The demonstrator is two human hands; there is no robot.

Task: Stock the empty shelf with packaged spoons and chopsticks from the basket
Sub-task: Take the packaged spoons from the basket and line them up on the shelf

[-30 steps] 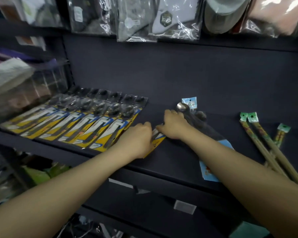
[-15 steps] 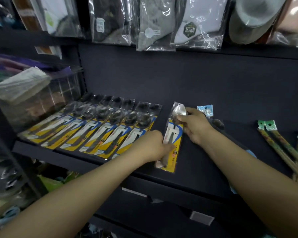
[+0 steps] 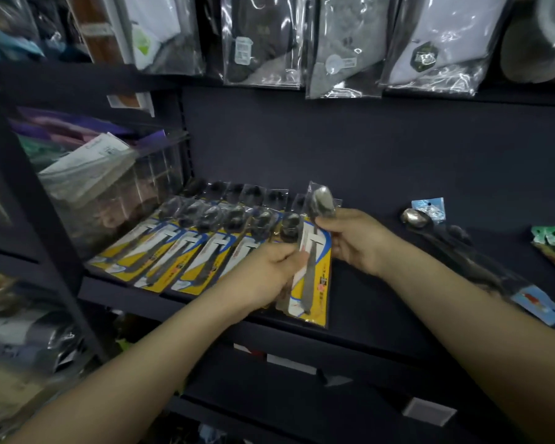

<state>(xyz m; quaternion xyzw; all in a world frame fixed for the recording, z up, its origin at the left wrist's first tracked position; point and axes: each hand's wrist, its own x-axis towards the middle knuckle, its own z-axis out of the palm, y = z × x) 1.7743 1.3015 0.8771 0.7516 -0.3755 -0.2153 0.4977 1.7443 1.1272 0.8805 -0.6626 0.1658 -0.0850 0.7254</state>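
Both hands hold one packaged spoon (image 3: 313, 261) just over the front edge of the shelf (image 3: 382, 318): the left hand (image 3: 263, 277) has its grip curled round the lower handle end, and the right hand (image 3: 356, 238) pinches the pack near the bowl end. The pack's long axis runs from the front edge toward the back, matching the row of packaged spoons (image 3: 199, 248) lying just to its left. Judging by that, the coming move is a short set-down against the row's right end, with the left hand nearer to it.
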